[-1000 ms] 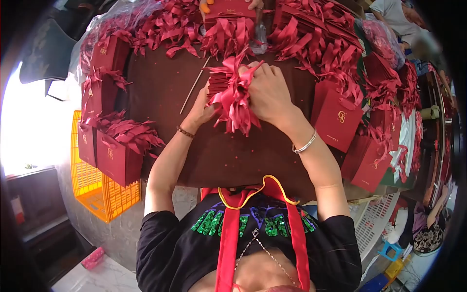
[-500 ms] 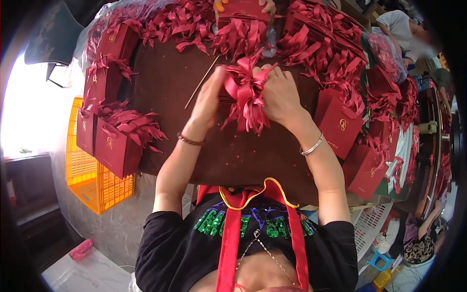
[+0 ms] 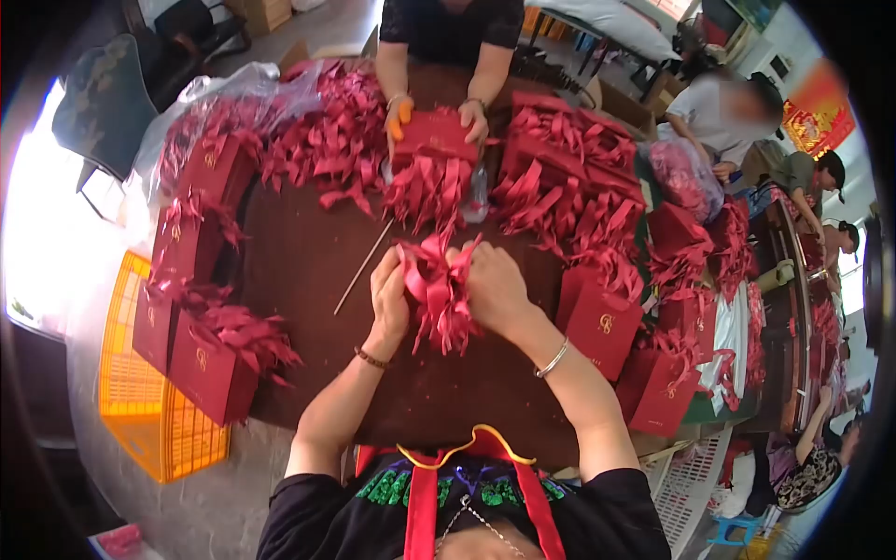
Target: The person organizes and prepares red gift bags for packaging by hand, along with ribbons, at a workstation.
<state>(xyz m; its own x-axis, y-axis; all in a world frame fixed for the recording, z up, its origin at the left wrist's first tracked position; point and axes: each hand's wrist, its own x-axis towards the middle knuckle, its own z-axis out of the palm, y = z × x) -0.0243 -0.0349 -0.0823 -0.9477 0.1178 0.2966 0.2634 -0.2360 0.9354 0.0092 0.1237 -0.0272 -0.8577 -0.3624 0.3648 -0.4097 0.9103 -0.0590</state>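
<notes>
A bundle of red gift bags with glossy red ribbons (image 3: pixel 439 294) is between my hands over the dark brown table. My left hand (image 3: pixel 388 291) grips its left side, fingers closed against the ribbons. On the other side my right hand (image 3: pixel 497 287) is curled closed at the ribbons' upper right. The loose ribbon tails hang towards me and cover most of the bags' edges. A thin stick (image 3: pixel 364 266) lies on the tabletop (image 3: pixel 308 392) just left of my left hand.
Red bags (image 3: pixel 215 373) with ribbons stand along the left edge, and more bags (image 3: pixel 600 322) on the right. Across the table a co-worker's hands (image 3: pixel 474 119) hold a red bag stack (image 3: pixel 434 133). An orange crate (image 3: pixel 191 434) is at the left. Other people work at the far right.
The view has tipped upward, so the table sits lower and the co-worker opposite now shows. My hands stay at the ribboned bundle; their fingers have shifted slightly.
</notes>
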